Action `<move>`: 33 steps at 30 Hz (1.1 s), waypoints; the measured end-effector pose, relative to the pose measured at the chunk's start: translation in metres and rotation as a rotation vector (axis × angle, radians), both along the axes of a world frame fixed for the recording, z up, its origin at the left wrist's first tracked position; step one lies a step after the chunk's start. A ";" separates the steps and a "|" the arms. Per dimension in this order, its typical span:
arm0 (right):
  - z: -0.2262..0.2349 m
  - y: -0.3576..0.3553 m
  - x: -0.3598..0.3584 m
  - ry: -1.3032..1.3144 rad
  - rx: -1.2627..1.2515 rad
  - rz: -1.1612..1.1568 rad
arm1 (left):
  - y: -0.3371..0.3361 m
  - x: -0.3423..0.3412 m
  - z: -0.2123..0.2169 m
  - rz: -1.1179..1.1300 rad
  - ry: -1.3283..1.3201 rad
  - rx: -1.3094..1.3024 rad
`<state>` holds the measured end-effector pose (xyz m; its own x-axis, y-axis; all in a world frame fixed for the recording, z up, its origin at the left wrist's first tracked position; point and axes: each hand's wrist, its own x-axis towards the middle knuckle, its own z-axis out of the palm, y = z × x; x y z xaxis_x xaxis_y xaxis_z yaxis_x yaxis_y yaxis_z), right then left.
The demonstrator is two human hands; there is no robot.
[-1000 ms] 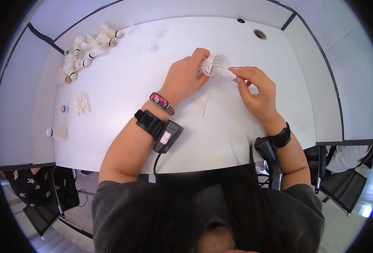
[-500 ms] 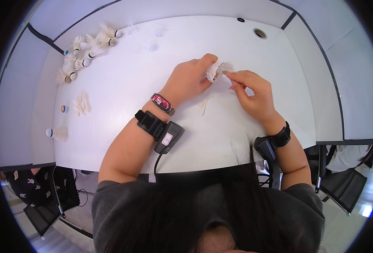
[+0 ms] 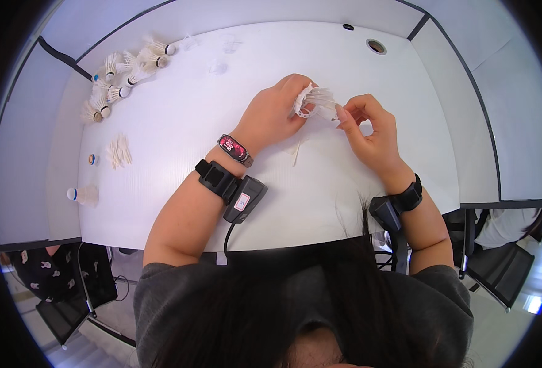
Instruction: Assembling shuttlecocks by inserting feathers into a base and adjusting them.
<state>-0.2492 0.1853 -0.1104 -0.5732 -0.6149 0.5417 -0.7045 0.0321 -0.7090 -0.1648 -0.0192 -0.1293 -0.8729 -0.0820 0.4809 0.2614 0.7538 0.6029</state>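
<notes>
My left hand (image 3: pixel 281 104) is closed round a white shuttlecock skirt (image 3: pixel 321 104). No cork base shows on it, and its lattice-like rim faces toward my left fingers. At the skirt's right end, the thumb and forefinger of my right hand (image 3: pixel 372 129) pinch a white tip. On the table just below my hands lie a few thin white feather sticks (image 3: pixel 296 152). The inner side of the skirt is partly hidden by my left fingers.
Several feather shuttlecocks (image 3: pixel 130 64) are heaped at the far left. A pile of white feather sticks (image 3: pixel 119 151), a small round cork piece (image 3: pixel 92 159) and a single shuttlecock (image 3: pixel 85 195) lie nearer. A cable hole (image 3: pixel 376 46) sits at the far right; partitions surround the table.
The skirt has turned in my left hand, so its ring-like rim shows more plainly. My right fingers have shifted slightly to its right end.
</notes>
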 end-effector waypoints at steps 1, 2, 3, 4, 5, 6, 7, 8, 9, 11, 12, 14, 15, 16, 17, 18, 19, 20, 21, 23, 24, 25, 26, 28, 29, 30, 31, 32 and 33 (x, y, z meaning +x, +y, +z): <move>0.000 0.000 0.001 0.007 -0.001 0.013 | 0.000 0.000 0.000 0.007 -0.021 0.002; -0.001 -0.001 0.002 -0.009 0.005 0.019 | -0.001 0.000 0.000 -0.006 0.002 0.004; -0.002 -0.001 0.003 -0.032 0.017 0.022 | -0.001 0.001 -0.001 -0.018 0.010 0.014; -0.002 -0.002 0.004 -0.030 0.012 0.027 | -0.002 0.001 -0.001 -0.017 0.020 0.007; -0.002 -0.002 0.003 -0.018 0.025 0.027 | -0.003 0.000 0.000 -0.022 0.014 0.012; -0.002 -0.002 0.002 -0.013 0.042 0.011 | -0.003 -0.001 0.000 -0.027 0.020 0.026; -0.002 -0.002 0.002 -0.021 0.053 0.011 | -0.003 -0.002 0.000 -0.026 0.015 0.017; -0.002 -0.002 0.001 -0.008 0.053 0.028 | -0.003 -0.001 0.000 -0.021 0.005 0.010; -0.002 -0.002 0.002 -0.016 0.056 0.032 | -0.002 0.000 -0.001 -0.019 -0.008 0.006; -0.003 -0.002 0.003 -0.032 0.061 0.038 | -0.002 0.001 0.000 -0.022 -0.012 -0.001; -0.003 -0.002 0.003 0.000 0.056 0.038 | -0.003 0.001 0.000 -0.031 -0.007 -0.012; -0.003 -0.002 0.001 0.039 0.047 0.039 | -0.002 0.000 0.000 -0.024 0.029 -0.033; -0.003 -0.002 0.002 0.030 0.048 0.038 | -0.002 -0.001 0.000 -0.023 0.076 -0.048; -0.003 -0.002 0.002 0.007 0.053 0.025 | -0.002 -0.001 0.000 -0.018 0.062 -0.048; -0.003 -0.002 0.003 0.015 0.049 0.039 | -0.002 -0.001 0.000 -0.025 0.071 -0.048; -0.003 -0.002 0.003 0.010 0.051 0.040 | -0.001 0.000 -0.001 -0.031 0.061 -0.044; -0.002 -0.002 0.002 0.020 0.058 0.042 | -0.001 0.000 -0.001 -0.033 0.074 -0.047; -0.002 -0.002 0.001 0.026 0.070 0.028 | -0.002 -0.001 0.000 -0.035 0.077 -0.059; -0.001 -0.001 0.001 0.027 0.064 0.020 | -0.002 -0.002 0.000 -0.038 0.100 -0.069; -0.001 -0.001 0.002 0.017 0.067 0.033 | -0.002 -0.001 -0.001 -0.037 0.089 -0.074; -0.001 -0.001 0.003 -0.018 0.087 0.020 | -0.001 -0.001 -0.002 -0.036 0.087 -0.073; -0.001 -0.001 0.003 -0.013 0.111 0.024 | -0.001 -0.001 -0.002 -0.033 0.083 -0.070; -0.002 -0.001 0.004 -0.010 0.105 0.033 | -0.002 -0.001 -0.002 -0.051 0.119 -0.079; -0.001 -0.001 0.003 -0.002 0.083 0.039 | -0.002 -0.002 -0.002 -0.072 0.160 -0.092; -0.001 -0.001 0.002 0.014 0.078 0.051 | -0.002 -0.002 -0.002 -0.067 0.135 -0.094; -0.001 -0.001 0.003 -0.004 0.093 0.055 | -0.002 -0.002 -0.002 -0.062 0.120 -0.095; -0.001 -0.001 0.004 -0.035 0.112 0.050 | -0.002 -0.002 -0.002 -0.061 0.110 -0.095; -0.001 -0.001 0.004 -0.028 0.112 0.062 | -0.002 -0.002 -0.001 -0.061 0.116 -0.099; -0.001 -0.001 0.004 -0.022 0.119 0.054 | -0.002 -0.001 -0.001 -0.058 0.098 -0.106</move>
